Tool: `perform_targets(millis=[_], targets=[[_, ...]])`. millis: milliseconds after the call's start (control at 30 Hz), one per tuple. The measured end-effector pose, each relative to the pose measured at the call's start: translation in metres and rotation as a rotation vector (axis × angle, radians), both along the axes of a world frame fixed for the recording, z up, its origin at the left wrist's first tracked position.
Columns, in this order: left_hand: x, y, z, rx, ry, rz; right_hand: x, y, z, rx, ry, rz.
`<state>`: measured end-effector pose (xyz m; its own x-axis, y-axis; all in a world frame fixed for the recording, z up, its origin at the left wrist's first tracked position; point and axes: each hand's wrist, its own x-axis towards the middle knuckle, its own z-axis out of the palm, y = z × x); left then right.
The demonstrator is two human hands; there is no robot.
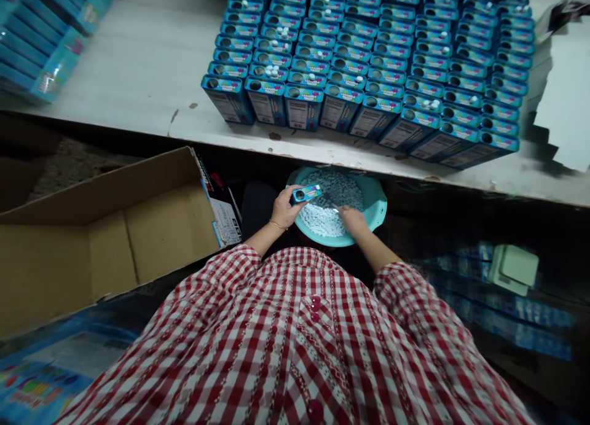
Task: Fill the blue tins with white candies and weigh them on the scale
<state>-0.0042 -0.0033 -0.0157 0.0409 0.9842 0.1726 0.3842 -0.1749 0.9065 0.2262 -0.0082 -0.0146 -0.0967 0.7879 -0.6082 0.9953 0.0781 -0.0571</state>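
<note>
1. Left hand point(283, 210): fingers grip a blue tin point(310, 193) over the bowl's point(380, 212) ten o'clock, hole upward, perhaps so stray pellets point(324, 222) drop back.
2. Right hand point(354, 223): fingers closed at four o'clock, apparently around a blurred scoop point(335, 209) pointing inward.
3. Twelve o'clock: tins point(304, 95) rowed on the desk point(152, 69), holes up, within reach.

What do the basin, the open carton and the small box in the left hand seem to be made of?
Basin: probably plastic; smooth, evenly turquoise wall.
Carton: cardboard; matte, plain brown inside, with a seam.
Small box in the left hand: printed blue, slightly shiny; perhaps tin, possibly plastic.
</note>
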Motion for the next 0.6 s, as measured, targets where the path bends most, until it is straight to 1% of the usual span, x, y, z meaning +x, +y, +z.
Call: perform_targets(millis=[67,133,233,300,333,400,467,500,533,567,600], targets=[[-0.003,0.0,0.0,-0.02,-0.006,0.031,-0.011,-0.005,-0.018,-0.038,0.07,0.033],[-0.005,0.0,-0.001,-0.034,-0.012,0.051,-0.011,-0.006,-0.027,-0.066,0.132,0.041],[-0.005,0.001,-0.001,-0.051,-0.027,0.062,0.0,-0.001,-0.029,-0.105,0.229,0.023],[-0.004,0.002,-0.001,-0.062,-0.042,0.074,0.01,0.002,-0.025,-0.116,0.29,0.008],[-0.004,0.003,-0.001,-0.066,-0.048,0.081,0.015,0.003,-0.02,-0.117,0.342,-0.019],[-0.004,0.003,-0.001,-0.071,-0.051,0.087,0.023,0.003,-0.006,-0.115,0.505,-0.131],[-0.003,0.004,0.0,-0.068,-0.042,0.085,0.031,0.003,0.016,-0.118,0.717,-0.271],[-0.002,0.004,0.0,-0.066,-0.032,0.082,0.034,0.003,0.029,-0.118,0.799,-0.319],[-0.001,0.004,0.0,-0.063,-0.02,0.077,0.035,0.004,0.044,-0.112,0.841,-0.332],[0.001,0.004,0.0,-0.06,-0.007,0.069,0.035,0.005,0.059,-0.093,0.848,-0.314],[0.004,0.004,-0.001,-0.057,0.01,0.056,0.034,0.008,0.075,-0.063,0.823,-0.266]])
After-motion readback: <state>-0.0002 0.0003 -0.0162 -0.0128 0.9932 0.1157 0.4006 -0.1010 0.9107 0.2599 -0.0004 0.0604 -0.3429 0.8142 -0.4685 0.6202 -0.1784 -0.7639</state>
